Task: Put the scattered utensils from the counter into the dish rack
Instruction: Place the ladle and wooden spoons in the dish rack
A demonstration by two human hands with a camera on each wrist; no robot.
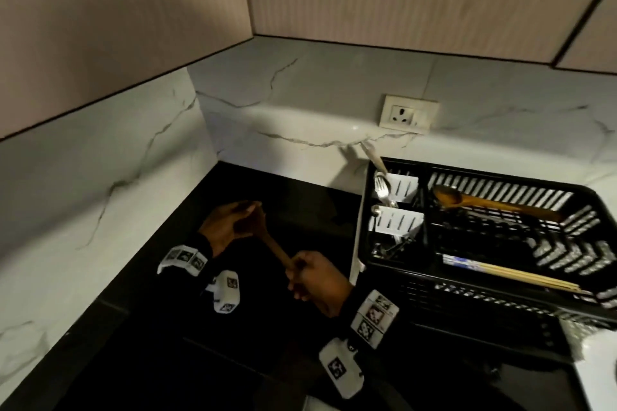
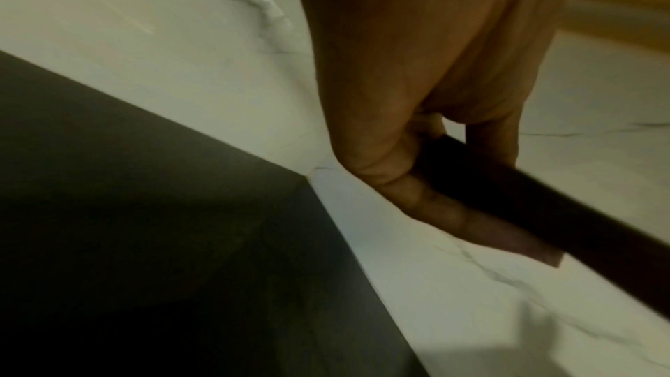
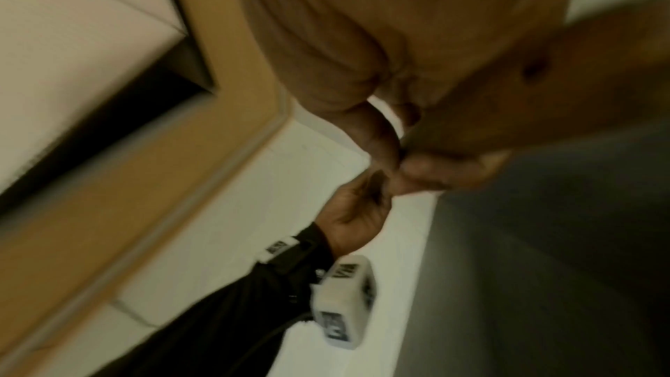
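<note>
Above the black counter (image 1: 160, 327), both hands hold one wooden spatula (image 1: 274, 247) between them. My left hand (image 1: 245, 215) grips its far, broader end, and in the left wrist view the fingers of that hand (image 2: 409, 182) curl round the dark wooden shaft (image 2: 544, 211). My right hand (image 1: 297, 272) grips the near handle end; the right wrist view is blurred, with its fingers (image 3: 384, 139) pinched together. The black dish rack (image 1: 467, 297) stands to the right, apart from both hands.
The rack holds a wooden spoon (image 1: 484, 203), chopsticks (image 1: 514, 275) and metal cutlery (image 1: 384, 188) in white compartments. Marble walls (image 1: 100, 177) meet in a corner behind the hands. A wall socket (image 1: 408, 114) sits above the rack.
</note>
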